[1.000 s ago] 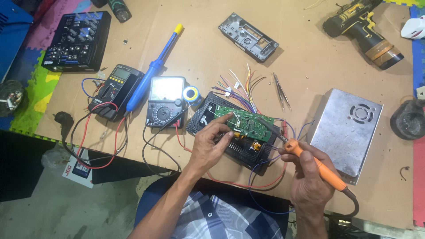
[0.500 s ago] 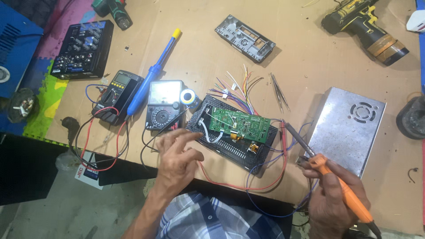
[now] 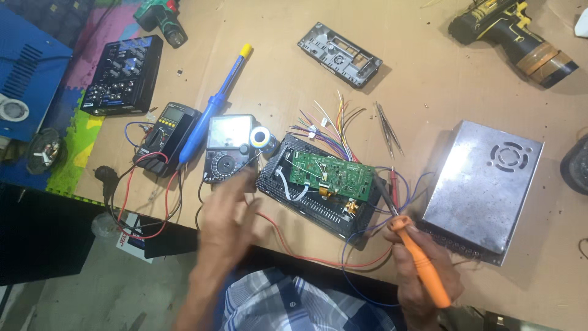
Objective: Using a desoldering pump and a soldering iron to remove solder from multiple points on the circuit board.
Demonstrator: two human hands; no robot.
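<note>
A green circuit board (image 3: 331,173) lies in a black plastic housing (image 3: 318,205) near the table's front edge, with coloured wires (image 3: 334,122) fanning out behind it. My right hand (image 3: 422,276) grips an orange-handled soldering iron (image 3: 422,263), its tip pointing at the board's right end. My left hand (image 3: 229,211), blurred and with fingers apart, hovers left of the housing, just below the analog multimeter (image 3: 226,147). It holds nothing.
A yellow-black digital multimeter (image 3: 168,135), a blue desoldering pump (image 3: 214,104) and a solder spool (image 3: 262,138) lie at the left. Tweezers (image 3: 388,127), a metal power supply box (image 3: 484,184), a grey frame (image 3: 340,54), a black device (image 3: 122,76) and a cordless drill (image 3: 514,37) surround them.
My left hand has left the circuit board and moved left towards the analog multimeter. My right hand with the soldering iron has drawn back a little from the board.
</note>
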